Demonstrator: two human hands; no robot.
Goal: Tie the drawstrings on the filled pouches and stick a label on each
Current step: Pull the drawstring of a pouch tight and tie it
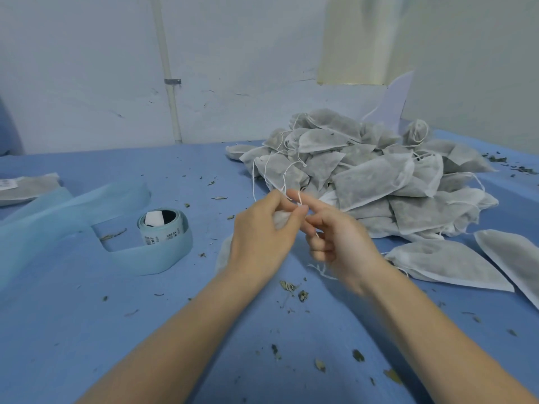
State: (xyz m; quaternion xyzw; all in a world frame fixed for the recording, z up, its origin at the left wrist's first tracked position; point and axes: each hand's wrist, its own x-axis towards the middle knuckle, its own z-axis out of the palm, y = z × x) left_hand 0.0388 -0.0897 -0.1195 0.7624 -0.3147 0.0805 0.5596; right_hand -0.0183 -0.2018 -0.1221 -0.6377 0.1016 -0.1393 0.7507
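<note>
Pouch (281,220) — herb-filled — gripped by left hand (259,231); right hand (335,237) pinches its drawstring (299,199).

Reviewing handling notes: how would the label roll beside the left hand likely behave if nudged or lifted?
The label roll stands on its flat end, so it probably slides rather than rolls. Its loose blue backing tail would likely drag floppily behind. It looks like wound paper, hollow-cored, so probably light.

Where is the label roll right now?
In the head view, the label roll stands left of the left hand on the blue table, its pale blue backing strip trailing left.
</note>
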